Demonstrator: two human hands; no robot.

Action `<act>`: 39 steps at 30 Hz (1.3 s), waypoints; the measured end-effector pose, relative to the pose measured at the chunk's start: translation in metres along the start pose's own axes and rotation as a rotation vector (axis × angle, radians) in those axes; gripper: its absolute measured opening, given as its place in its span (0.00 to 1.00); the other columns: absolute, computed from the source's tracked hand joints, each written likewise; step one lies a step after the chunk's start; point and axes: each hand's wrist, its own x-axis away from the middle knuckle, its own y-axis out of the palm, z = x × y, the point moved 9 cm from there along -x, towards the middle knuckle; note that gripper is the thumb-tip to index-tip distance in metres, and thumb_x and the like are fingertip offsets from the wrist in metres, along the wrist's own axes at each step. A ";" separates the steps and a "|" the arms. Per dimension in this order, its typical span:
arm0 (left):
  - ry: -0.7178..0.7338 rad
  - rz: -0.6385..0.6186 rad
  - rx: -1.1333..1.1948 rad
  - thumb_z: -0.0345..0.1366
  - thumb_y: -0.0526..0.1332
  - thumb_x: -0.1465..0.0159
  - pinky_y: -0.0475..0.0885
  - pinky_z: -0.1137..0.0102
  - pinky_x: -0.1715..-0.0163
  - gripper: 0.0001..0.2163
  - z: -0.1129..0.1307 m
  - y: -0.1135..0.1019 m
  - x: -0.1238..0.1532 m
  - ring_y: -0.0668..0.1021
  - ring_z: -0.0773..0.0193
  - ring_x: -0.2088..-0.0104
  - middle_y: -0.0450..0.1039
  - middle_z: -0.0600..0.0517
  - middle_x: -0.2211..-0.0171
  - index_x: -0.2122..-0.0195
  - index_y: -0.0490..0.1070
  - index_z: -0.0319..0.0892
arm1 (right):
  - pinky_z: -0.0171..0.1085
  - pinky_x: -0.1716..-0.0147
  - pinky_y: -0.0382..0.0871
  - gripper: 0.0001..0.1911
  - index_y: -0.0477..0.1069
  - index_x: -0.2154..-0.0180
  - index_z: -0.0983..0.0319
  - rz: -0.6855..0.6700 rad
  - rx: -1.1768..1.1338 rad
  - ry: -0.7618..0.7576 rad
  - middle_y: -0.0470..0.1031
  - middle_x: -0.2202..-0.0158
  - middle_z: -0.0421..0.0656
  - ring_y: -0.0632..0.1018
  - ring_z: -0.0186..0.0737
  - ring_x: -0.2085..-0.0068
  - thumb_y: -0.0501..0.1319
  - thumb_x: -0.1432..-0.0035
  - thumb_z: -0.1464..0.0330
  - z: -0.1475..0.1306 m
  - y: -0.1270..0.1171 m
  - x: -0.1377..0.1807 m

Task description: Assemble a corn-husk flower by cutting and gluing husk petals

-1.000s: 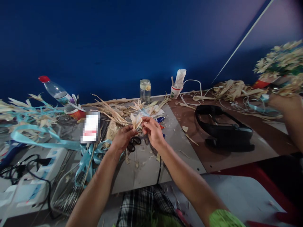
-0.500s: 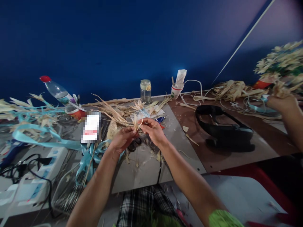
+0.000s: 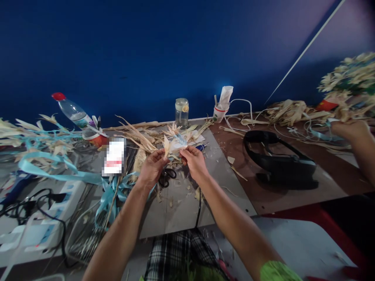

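My left hand [image 3: 152, 166] pinches a small dried corn-husk flower [image 3: 166, 146], its pale pointed petals standing up above the fingertips. A short gap to the right, my right hand [image 3: 193, 160] has thumb and forefinger closed on what looks like a thin pale husk strip, mostly hidden by the fingers. Below and between both hands lie black-handled scissors [image 3: 168, 175] on the grey board [image 3: 183, 212]. Loose dried husks [image 3: 140, 136] are heaped just behind the hands, near another husk flower [image 3: 174, 130].
A lidded clear bottle [image 3: 182, 113] and a paper cup [image 3: 221, 113] stand by the blue wall. Left are a phone [image 3: 114, 156], blue ribbon [image 3: 58, 175] and a power strip [image 3: 55, 222]. A black headset-like device [image 3: 278, 164] lies right, near another person's hand [image 3: 351, 130].
My hands have moved apart, the right hand going right, away from the husk flower in my left hand. More of the scissors shows between them.
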 end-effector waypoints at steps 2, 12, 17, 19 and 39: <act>0.018 -0.008 -0.011 0.34 0.70 0.56 0.67 0.72 0.63 0.18 0.000 -0.001 -0.001 0.74 0.69 0.69 0.75 0.52 0.68 0.62 0.72 0.39 | 0.30 0.85 0.48 0.10 0.60 0.83 0.62 -0.005 0.025 0.016 0.60 0.86 0.32 0.58 0.24 0.85 0.60 0.59 0.67 0.002 0.001 0.000; -0.064 -0.073 -0.112 0.34 0.70 0.57 0.66 0.73 0.66 0.12 -0.016 0.000 -0.003 0.73 0.69 0.71 0.74 0.53 0.72 0.71 0.74 0.39 | 0.30 0.86 0.46 0.10 0.60 0.83 0.62 -0.029 0.082 0.059 0.60 0.87 0.32 0.57 0.24 0.86 0.60 0.60 0.67 0.004 0.006 0.005; -0.118 -0.047 -0.079 0.34 0.71 0.59 0.65 0.74 0.70 0.12 -0.020 -0.003 -0.002 0.72 0.71 0.75 0.73 0.55 0.76 0.74 0.73 0.38 | 0.29 0.86 0.46 0.12 0.59 0.84 0.62 -0.060 0.056 0.057 0.60 0.87 0.32 0.57 0.24 0.86 0.61 0.59 0.66 0.004 0.011 0.007; -0.111 -0.050 -0.087 0.34 0.71 0.58 0.65 0.74 0.69 0.12 -0.021 -0.005 -0.003 0.72 0.71 0.74 0.73 0.55 0.75 0.73 0.73 0.39 | 0.29 0.85 0.46 0.12 0.59 0.84 0.62 -0.071 0.061 0.043 0.58 0.87 0.32 0.56 0.24 0.86 0.61 0.58 0.66 0.003 0.012 0.007; -0.007 -0.015 -0.110 0.34 0.70 0.57 0.66 0.72 0.67 0.12 -0.015 -0.010 -0.007 0.72 0.70 0.72 0.72 0.55 0.74 0.73 0.71 0.39 | 0.30 0.84 0.46 0.12 0.65 0.80 0.64 -0.094 0.005 0.080 0.63 0.84 0.34 0.58 0.24 0.85 0.64 0.59 0.63 0.005 0.012 0.009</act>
